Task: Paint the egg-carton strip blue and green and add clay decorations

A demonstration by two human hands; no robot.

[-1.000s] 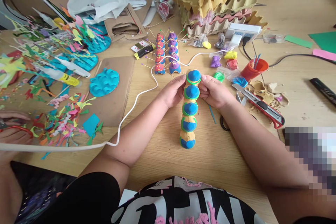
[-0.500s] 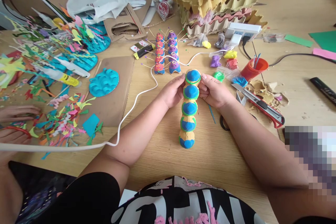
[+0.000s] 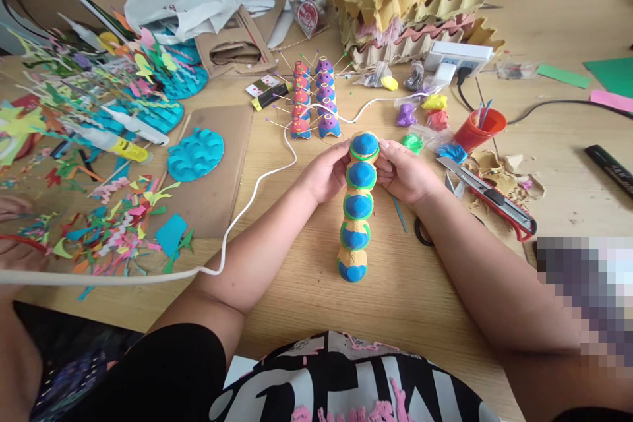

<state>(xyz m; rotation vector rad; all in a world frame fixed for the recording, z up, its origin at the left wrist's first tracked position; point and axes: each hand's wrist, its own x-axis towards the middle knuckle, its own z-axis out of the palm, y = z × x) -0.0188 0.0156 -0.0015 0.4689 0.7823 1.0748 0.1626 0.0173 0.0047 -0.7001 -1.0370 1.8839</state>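
Observation:
Between my hands is an egg-carton strip of several bumps, yellowish with blue clay caps and green clay rims. Its far end is gripped from the left by my left hand and from the right by my right hand. Both hands have their fingers closed on its sides, partly hidden behind it. The nearest bump shows blue clay but no clear green rim. Beyond my hands stand a red-and-blue egg-carton strip and a purple-and-blue one, with pins stuck out at their sides.
A white cable crosses left of my arm. At right lie a utility knife, an orange cup and bagged clay. Egg trays are stacked behind. Paper scraps and another person's hand are at left.
The strip has shifted very slightly in my hands, which keep their hold. At the left, the other person's hands have drawn back toward the picture's edge.

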